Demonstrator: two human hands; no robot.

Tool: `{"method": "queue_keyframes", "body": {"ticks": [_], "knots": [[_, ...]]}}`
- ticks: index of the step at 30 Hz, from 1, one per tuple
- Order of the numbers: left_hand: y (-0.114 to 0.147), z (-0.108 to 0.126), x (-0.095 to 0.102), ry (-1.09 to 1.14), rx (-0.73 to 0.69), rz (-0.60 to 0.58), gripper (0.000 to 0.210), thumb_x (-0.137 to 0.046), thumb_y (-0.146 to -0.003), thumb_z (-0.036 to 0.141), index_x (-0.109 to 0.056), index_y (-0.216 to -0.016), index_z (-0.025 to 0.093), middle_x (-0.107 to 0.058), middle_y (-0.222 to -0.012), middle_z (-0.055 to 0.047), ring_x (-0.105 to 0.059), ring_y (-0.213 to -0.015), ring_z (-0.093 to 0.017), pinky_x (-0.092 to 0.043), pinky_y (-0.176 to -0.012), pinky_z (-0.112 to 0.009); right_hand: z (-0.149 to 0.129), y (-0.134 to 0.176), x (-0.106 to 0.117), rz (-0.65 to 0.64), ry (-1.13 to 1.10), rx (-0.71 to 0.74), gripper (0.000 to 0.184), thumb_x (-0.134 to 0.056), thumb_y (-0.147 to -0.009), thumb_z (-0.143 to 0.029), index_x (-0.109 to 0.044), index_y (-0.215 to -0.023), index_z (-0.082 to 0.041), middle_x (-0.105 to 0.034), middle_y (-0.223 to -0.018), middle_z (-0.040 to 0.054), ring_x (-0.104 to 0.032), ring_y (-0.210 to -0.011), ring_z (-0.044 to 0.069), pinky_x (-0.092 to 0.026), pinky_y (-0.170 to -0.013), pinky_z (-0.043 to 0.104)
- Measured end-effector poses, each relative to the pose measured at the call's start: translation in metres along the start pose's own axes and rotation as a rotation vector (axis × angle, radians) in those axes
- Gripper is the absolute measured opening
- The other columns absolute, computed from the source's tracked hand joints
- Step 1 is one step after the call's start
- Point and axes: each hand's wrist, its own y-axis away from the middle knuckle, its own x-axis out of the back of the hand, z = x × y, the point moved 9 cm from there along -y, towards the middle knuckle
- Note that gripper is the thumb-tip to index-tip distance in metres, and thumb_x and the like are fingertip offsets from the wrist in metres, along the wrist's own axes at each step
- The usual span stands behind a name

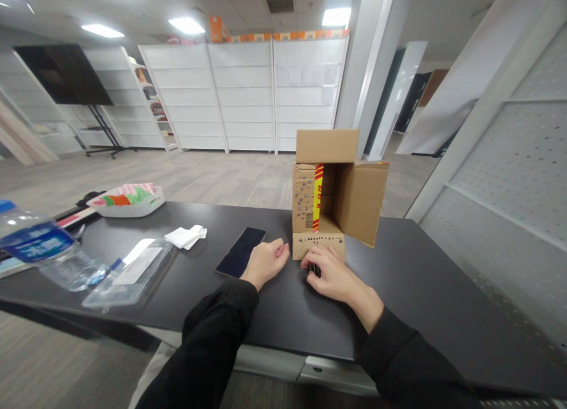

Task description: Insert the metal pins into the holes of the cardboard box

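Observation:
An opened cardboard box (305,196) stands on the dark table, its flaps spread and its hollow inside facing me. Small holes and dark studs dot its left flap and the front flap (319,241). My right hand (330,272) is curled around a small black object with pale stripes (314,270), just in front of that front flap; the fingers cover most of it. Left of the box, my left hand (268,260) is closed in a loose fist low over the table. Its palm is hidden, so I cannot see whether anything is inside. Beside it lies a dark smartphone (241,252).
Toward the left are a crumpled white tissue (186,236), a clear plastic case (133,273), a water bottle (48,244) and a white basket (133,207) with colourful contents. A perforated panel (509,202) borders the table (411,291) on the right.

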Motion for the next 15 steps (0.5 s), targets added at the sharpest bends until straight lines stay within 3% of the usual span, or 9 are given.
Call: {"method": "queue_keyframes", "body": {"ticks": [15], "knots": [[0.0002, 0.0016, 0.0005, 0.013, 0.015, -0.007, 0.035, -0.041, -0.087, 0.038, -0.04, -0.057, 0.02, -0.043, -0.05, 0.003, -0.041, -0.046, -0.011, -0.023, -0.052, -0.024, -0.0075, -0.0016, -0.0067, -0.053, 0.095, 0.004, 0.019, -0.045, -0.073, -0.002, -0.053, -0.075, -0.02, -0.054, -0.084, 0.0009, -0.049, -0.087, 0.018, -0.03, -0.078, 0.032]]}}
